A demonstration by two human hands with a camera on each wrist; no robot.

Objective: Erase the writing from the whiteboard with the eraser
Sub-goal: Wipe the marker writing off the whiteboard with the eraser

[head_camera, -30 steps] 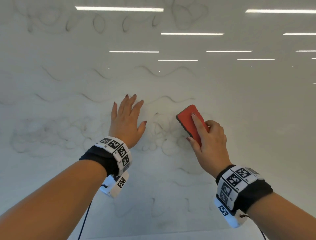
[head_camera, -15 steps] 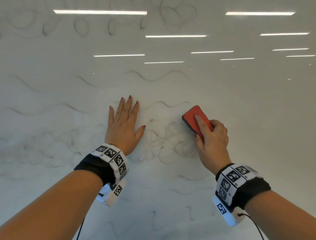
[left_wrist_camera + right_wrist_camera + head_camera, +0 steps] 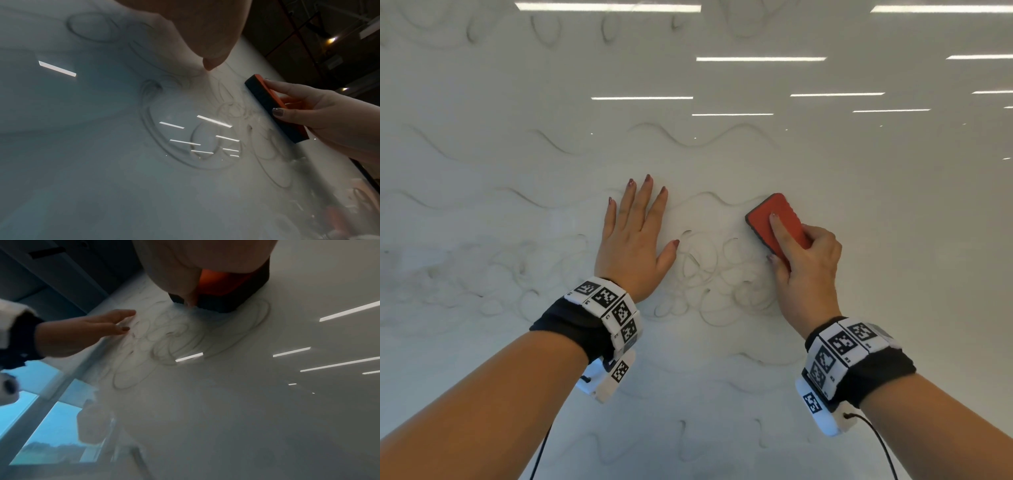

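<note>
Red eraser [image 3: 777,224] gripped by right hand [image 3: 808,270]; left hand [image 3: 631,245] flat, fingers straight, on whiteboard [image 3: 893,240].

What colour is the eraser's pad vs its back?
The eraser has a black pad and red-orange back; clearest in the left wrist view.

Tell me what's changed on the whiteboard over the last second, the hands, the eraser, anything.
The right hand has slid the red eraser a little to the right, away from the left hand, with the same grip, index finger along its back. The looped scribbles between the hands look unerased. The left hand stays flat on the whiteboard, fingers spread.
</note>
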